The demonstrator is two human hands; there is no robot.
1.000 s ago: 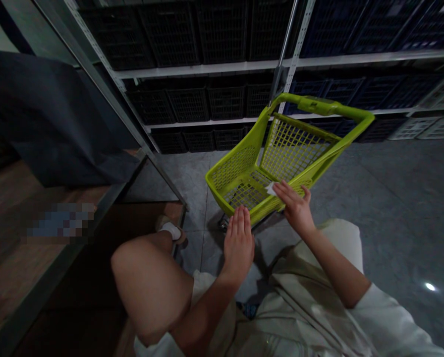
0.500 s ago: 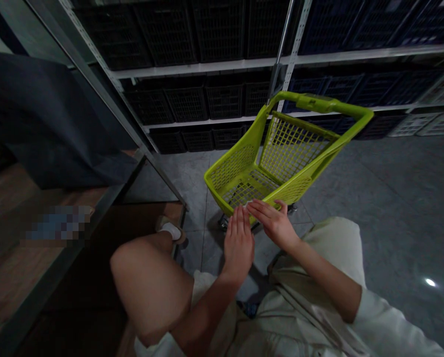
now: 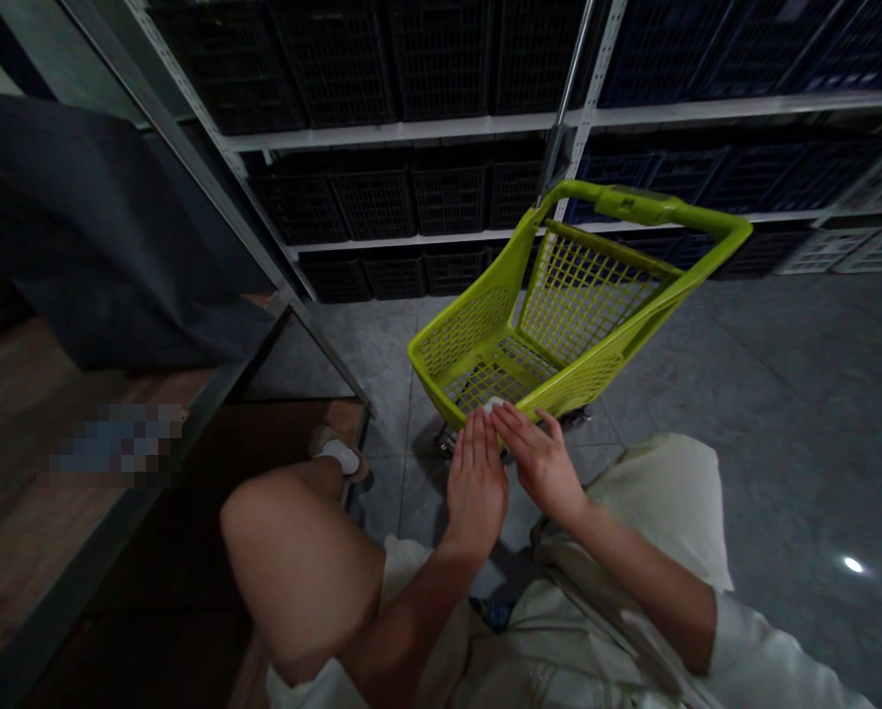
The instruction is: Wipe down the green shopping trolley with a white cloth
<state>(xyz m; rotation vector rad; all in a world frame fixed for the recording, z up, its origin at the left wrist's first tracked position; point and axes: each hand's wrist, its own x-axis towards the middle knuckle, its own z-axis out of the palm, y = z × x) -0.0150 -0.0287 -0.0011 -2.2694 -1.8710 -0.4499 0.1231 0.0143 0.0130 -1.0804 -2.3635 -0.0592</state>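
Observation:
My left hand (image 3: pixel 477 487) points away from me, palm down, its fingers straight and pressed together. My right hand (image 3: pixel 545 461) comes in from the right, its fingertips meeting those of the left. Between the fingertips of both hands shows a small white piece (image 3: pixel 493 405), perhaps soft like tissue; its kind cannot be made out. Just beyond the hands stands a lime-green shopping cart (image 3: pixel 477 330) with a mesh basket. The fingertips overlap its near rim in the view; whether they touch it I cannot tell.
Behind the cart, a white metal shelf rack (image 3: pixel 411 131) holds dark plastic crates (image 3: pixel 371 197). At left is a wooden-topped bench (image 3: pixel 13 384) with a metal edge and a dark cloth (image 3: pixel 116 256). My bent knees flank the hands above the grey tiled floor (image 3: pixel 781 394).
The white piece shows a little more between the fingertips. My right hand has shifted slightly left and down. The view has moved slightly; the cart stands as before.

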